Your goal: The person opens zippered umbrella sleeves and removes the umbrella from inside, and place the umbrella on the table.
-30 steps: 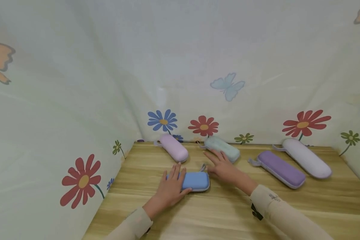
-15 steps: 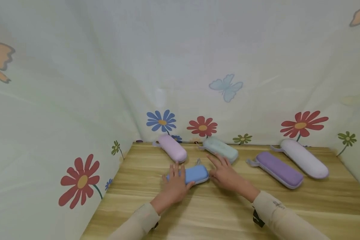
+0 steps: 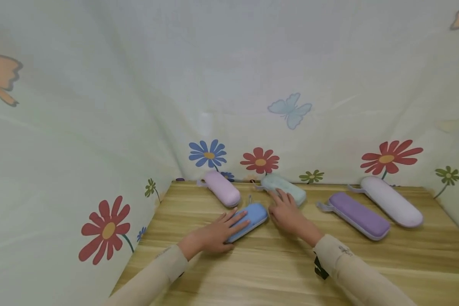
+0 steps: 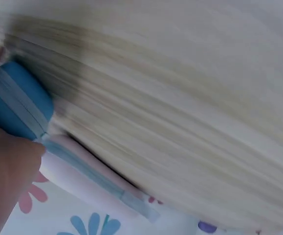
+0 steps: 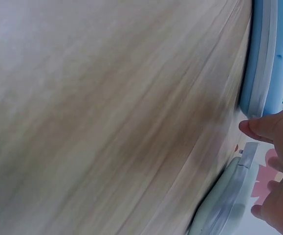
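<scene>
My left hand (image 3: 216, 233) holds the left end of a blue zip-up glasses case (image 3: 257, 212), fingers across its top and thumb at the near side. That case lies slanted on the table, right end farther back, its strap at the far side. In the left wrist view, the hand spans the blue case (image 4: 26, 93). My right hand (image 3: 288, 216) hovers beside the case's right end, fingers extended near the pale green glasses case (image 3: 290, 191). The right wrist view has its thumb (image 5: 263, 126) close to the blue case's end; whether they touch is unclear.
A pink glasses case (image 3: 222, 189) lies behind the blue one. At right are a purple case (image 3: 357, 216) and a longer pale lilac case (image 3: 392, 202). Flower-printed white sheeting (image 3: 229, 85) rises behind and left of the wood-patterned table (image 3: 252, 280).
The blue case has turned from nearly level to slanted, its right end swinging back. My left hand has swung round to come in from the left; my right hand has shifted slightly.
</scene>
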`<state>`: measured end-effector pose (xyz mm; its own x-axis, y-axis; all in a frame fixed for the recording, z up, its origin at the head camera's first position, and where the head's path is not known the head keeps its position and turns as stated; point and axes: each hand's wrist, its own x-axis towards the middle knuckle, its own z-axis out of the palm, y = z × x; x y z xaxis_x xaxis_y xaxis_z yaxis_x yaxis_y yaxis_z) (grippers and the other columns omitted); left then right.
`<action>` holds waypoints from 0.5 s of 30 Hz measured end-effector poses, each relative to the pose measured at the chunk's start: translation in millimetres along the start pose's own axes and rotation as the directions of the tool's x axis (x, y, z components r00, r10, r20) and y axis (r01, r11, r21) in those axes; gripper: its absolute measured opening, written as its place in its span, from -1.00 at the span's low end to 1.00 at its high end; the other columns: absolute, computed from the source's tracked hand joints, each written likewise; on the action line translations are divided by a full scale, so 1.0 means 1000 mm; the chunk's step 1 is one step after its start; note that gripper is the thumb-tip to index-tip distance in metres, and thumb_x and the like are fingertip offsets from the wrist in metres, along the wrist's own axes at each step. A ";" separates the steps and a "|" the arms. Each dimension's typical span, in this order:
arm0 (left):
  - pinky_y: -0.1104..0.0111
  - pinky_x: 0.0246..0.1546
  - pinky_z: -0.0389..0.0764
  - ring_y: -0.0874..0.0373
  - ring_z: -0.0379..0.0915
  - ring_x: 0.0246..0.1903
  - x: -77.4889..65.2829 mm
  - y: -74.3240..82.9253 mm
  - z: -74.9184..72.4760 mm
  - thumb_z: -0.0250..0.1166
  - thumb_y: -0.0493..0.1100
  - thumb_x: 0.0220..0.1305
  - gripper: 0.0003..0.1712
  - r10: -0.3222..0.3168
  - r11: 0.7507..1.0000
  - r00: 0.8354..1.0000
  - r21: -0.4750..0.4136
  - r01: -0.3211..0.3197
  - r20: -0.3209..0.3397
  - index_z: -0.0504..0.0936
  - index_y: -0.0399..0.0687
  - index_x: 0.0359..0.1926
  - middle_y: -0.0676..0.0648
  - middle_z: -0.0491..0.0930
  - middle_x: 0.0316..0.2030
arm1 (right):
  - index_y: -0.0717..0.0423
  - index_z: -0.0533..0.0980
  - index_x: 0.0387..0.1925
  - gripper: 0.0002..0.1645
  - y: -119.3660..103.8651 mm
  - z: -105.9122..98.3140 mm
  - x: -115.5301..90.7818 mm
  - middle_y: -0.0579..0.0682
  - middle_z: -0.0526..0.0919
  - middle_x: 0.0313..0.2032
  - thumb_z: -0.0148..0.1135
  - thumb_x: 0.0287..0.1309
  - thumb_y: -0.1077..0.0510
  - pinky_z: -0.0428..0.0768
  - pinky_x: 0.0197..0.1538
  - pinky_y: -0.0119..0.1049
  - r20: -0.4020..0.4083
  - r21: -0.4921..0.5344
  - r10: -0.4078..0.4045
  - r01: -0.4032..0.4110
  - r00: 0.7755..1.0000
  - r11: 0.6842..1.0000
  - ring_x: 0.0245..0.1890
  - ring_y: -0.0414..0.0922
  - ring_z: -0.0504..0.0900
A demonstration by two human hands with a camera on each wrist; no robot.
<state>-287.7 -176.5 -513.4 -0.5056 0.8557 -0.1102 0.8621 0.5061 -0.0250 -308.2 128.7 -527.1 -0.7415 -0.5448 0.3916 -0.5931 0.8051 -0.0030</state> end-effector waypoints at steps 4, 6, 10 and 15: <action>-0.23 0.37 0.20 -0.35 -0.28 0.55 0.008 0.013 0.000 0.22 -0.03 0.46 0.00 -0.030 0.999 1.000 -0.014 0.030 -0.001 -0.21 0.07 0.66 -0.16 -0.32 0.63 | 0.04 0.66 -0.45 -0.87 0.002 -0.001 -0.002 0.32 0.41 0.33 0.37 0.23 0.20 0.34 0.20 0.41 0.012 0.017 0.004 -0.004 1.000 1.000 0.35 0.39 0.28; -0.24 0.36 0.22 -0.35 -0.28 0.55 0.011 0.022 0.001 0.21 -0.03 0.47 -0.02 -0.072 0.997 0.997 -0.018 0.072 0.000 -0.20 0.07 0.66 -0.16 -0.32 0.63 | 0.05 0.67 -0.44 -0.89 0.001 -0.002 -0.005 0.32 0.41 0.33 0.38 0.23 0.20 0.35 0.20 0.40 0.016 0.017 0.016 -0.016 1.000 1.000 0.34 0.38 0.28; -0.24 0.35 0.23 -0.36 -0.25 0.55 0.022 0.046 0.000 0.22 0.00 0.48 -0.04 -0.193 0.980 0.981 -0.043 0.193 -0.005 -0.15 0.04 0.65 -0.18 -0.28 0.62 | 0.03 0.69 -0.37 -0.93 -0.004 -0.005 -0.010 0.31 0.40 0.34 0.41 0.23 0.16 0.36 0.20 0.38 0.024 0.022 0.007 -0.008 1.000 1.000 0.34 0.38 0.28; -0.22 0.34 0.26 -0.39 -0.21 0.53 0.043 0.082 -0.003 0.26 0.04 0.45 -0.04 -0.364 0.929 0.931 -0.079 0.361 -0.025 -0.08 -0.02 0.64 -0.26 -0.22 0.61 | 0.05 0.71 -0.37 -0.94 -0.013 -0.013 -0.014 0.35 0.37 0.35 0.43 0.22 0.16 0.35 0.20 0.41 0.036 0.075 -0.080 0.077 0.996 0.994 0.35 0.45 0.24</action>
<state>-239.0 -98.5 -517.3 -0.7851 0.6155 -0.0689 0.6161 0.7875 0.0154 -285.8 129.1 -520.4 -0.7024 -0.6156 0.3574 -0.6704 0.7408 -0.0416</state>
